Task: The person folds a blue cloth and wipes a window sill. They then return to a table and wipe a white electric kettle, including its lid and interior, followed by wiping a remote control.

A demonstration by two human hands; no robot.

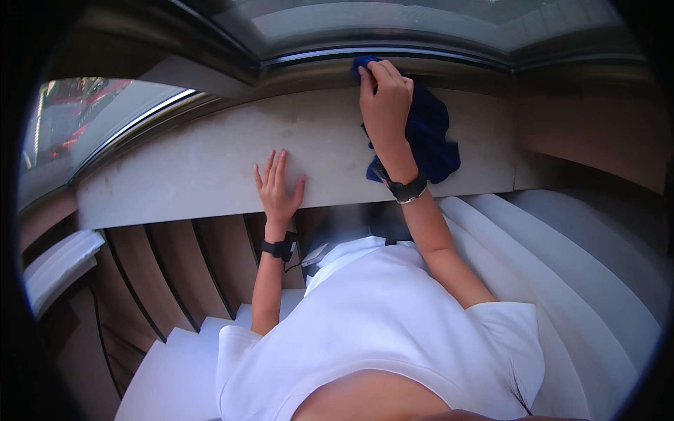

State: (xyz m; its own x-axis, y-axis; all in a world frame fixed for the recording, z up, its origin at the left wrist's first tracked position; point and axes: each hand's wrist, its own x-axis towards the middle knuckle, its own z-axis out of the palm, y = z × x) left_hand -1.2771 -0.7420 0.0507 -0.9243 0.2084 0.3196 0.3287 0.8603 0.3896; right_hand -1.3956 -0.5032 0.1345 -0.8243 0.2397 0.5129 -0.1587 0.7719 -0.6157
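Note:
My right hand [387, 97] grips a dark blue cloth [432, 131] and presses a bunched end of it against the lower window frame [316, 75]. The rest of the cloth hangs down behind the hand and wrist, over the pale stone windowsill [221, 152]. With its fingers spread, my left hand [276, 189] rests flat on the sill near its front edge, to the left of the cloth. It holds nothing. Each wrist wears a black strap with a small device.
Window glass [379, 21] rises behind the sill, with another pane [95, 116] at the left. Below the sill, dark slats [168, 268] stand at left. White curtain folds [547, 252] hang at the right, and a white folded thing [63, 268] lies far left.

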